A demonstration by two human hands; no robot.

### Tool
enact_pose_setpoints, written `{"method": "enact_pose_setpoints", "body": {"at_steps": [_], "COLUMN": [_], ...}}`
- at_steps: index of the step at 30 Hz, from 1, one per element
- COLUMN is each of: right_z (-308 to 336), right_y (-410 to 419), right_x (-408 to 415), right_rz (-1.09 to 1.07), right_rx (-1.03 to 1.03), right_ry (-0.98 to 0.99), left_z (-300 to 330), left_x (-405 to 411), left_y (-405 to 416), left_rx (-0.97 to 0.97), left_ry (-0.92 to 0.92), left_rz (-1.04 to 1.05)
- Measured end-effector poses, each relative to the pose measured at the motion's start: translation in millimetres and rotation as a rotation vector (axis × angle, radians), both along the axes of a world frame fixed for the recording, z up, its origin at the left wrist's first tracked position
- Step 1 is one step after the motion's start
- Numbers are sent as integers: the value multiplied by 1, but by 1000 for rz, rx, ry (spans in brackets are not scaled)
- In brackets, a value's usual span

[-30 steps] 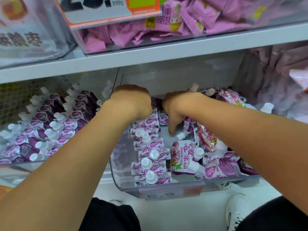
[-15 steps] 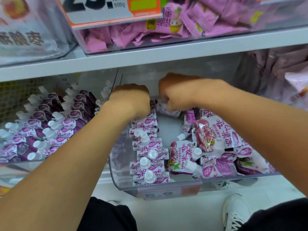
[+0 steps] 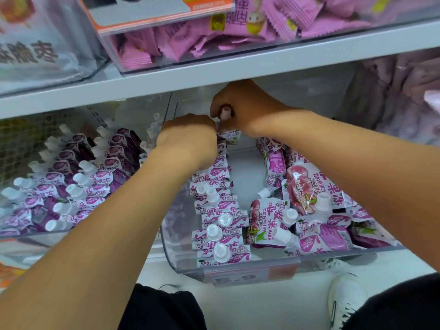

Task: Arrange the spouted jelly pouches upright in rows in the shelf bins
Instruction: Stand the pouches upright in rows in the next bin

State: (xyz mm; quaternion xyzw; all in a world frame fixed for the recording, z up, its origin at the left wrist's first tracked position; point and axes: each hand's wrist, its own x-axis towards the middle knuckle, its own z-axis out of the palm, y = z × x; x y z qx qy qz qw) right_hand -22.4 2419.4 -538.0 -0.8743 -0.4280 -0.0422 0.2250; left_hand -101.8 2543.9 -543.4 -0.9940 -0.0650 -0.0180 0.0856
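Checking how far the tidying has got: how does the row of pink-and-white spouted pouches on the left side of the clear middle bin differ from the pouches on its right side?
The left row of pink-and-white pouches stands upright, caps up, packed in one line; the right-side pouches lie flat or tilted, spouts pointing various ways. The left row shows only top edges; the right ones show printed faces. Both share white caps.

A: Bin point(image 3: 181, 263)?
B: Clear plastic, smooth, glossy, a bit scuffed.
A: Pouches point(image 3: 221, 225)?
B: Shiny printed film, crinkled at the seams; caps point(image 3: 222, 253) white plastic, ribbed, matt-ish.
A: Shelf point(image 3: 238, 67)?
B: Pale, smooth, looks like painted metal, low sheen.
A: Wrappers point(image 3: 273, 17) up top?
B: Pink film, matt, zigzag-cut edges.
A: Shoe point(image 3: 345, 298)?
B: White, looks like smooth leather or synthetic.
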Motion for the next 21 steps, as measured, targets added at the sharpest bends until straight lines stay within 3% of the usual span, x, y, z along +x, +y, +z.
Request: {"method": "enact_pose_setpoints", "body": {"at_steps": [5,10,15,21], "right_z": [-3,-7,-6,-12], "right_y": [4,9,12,33], "right_x": [4,4,2,-6], "right_rz": [-14,-62,-146,-128], "right_rx": [-15,-211,109,-19], "right_ry": [95,48,120,49], "left_z": [-1,1,-1,7], "left_x": [2,4,4,-1], "left_y": [2,2,3,-5], "left_rx": [-85,-123,-118,-97], "left_ry": [-96,-129,-165,-96], "left_rz": [73,117,92,76]}}
